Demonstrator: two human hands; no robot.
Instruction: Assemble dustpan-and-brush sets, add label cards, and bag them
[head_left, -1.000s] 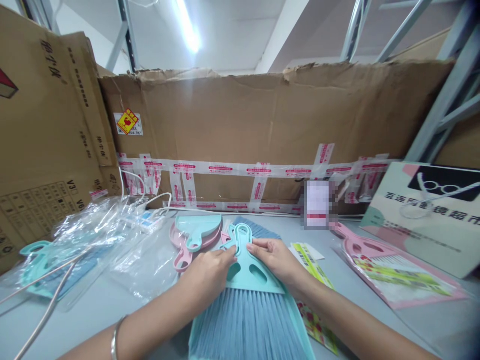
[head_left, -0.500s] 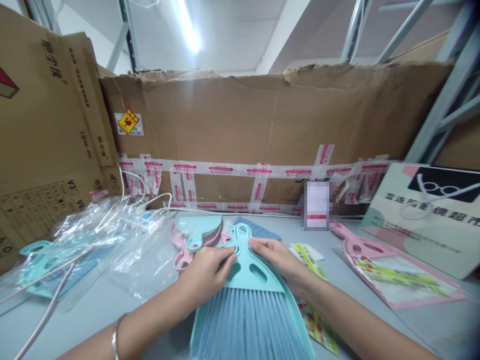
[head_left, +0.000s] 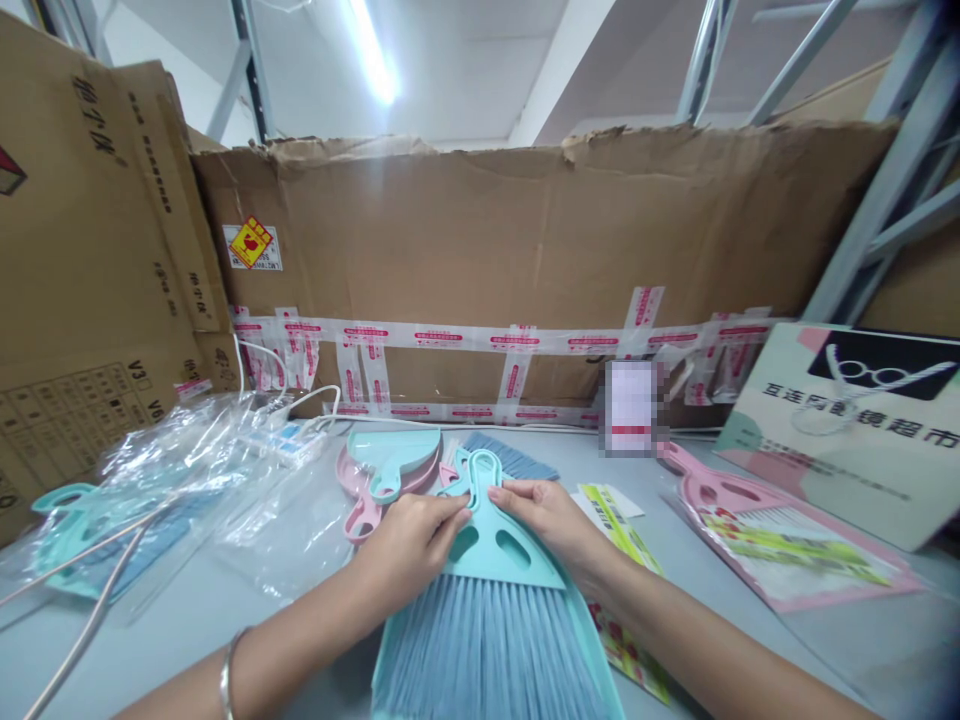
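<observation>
A turquoise hand brush [head_left: 491, 650] with blue-grey bristles lies face up in a matching turquoise dustpan [head_left: 596, 650], their handles stacked at the top. My left hand [head_left: 409, 550] is closed on the left side of the set, just below the handle, with thumb and fingers pinched together. On the opposite side, my right hand [head_left: 551, 515] grips the set with its thumb on the brush at the neck; its other fingers are partly hidden. Just left of the handles sit a small turquoise dustpan [head_left: 405, 455] and a pink dustpan [head_left: 365, 515] beneath it.
Clear plastic bags [head_left: 277, 510] and a bagged turquoise set [head_left: 67, 540] lie at left, crossed by a cable [head_left: 97, 625]. A pink brush set [head_left: 787, 530] rests at right near a printed board [head_left: 847, 430]. Printed cards [head_left: 619, 525] lie beside my right arm. Cardboard [head_left: 450, 230] stands behind.
The view has shifted slightly, so everything sits a little further left. Both hands keep their hold on the brush and dustpan, and my right thumb has slid slightly lower on the neck.
</observation>
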